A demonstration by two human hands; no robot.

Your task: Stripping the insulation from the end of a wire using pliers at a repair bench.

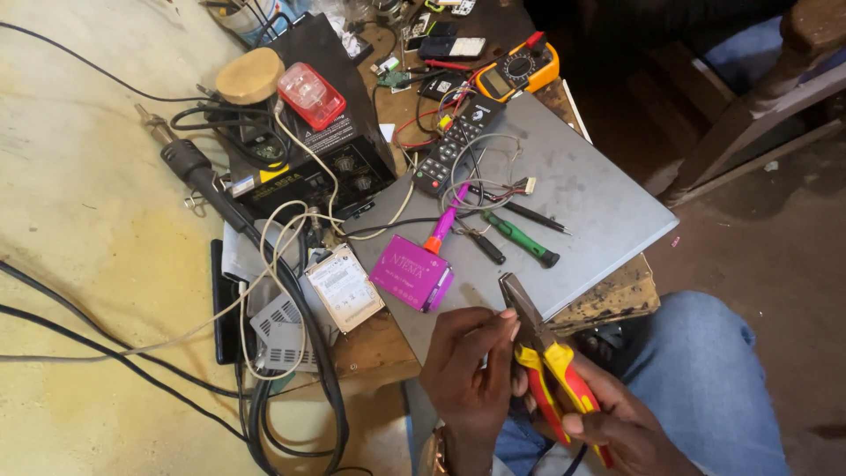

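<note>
My right hand [630,427] grips the red and yellow handles of a pair of pliers [546,361], whose dark jaws point up toward the grey laptop lid [582,194]. My left hand [467,375] is beside the jaws, its fingertips pinched right at the pliers' nose; whatever small thing it may pinch is too small to see. Both hands hover over my lap in blue jeans [705,370], at the near edge of the wooden bench.
On the lid lie a purple box [411,271], a purple-orange screwdriver [445,220], a green screwdriver [520,240], a black remote [454,145]. Left: black soldering station [308,132], hot-air handle [189,167], hard drive [344,286], tangled cables. An orange multimeter [518,70] sits behind.
</note>
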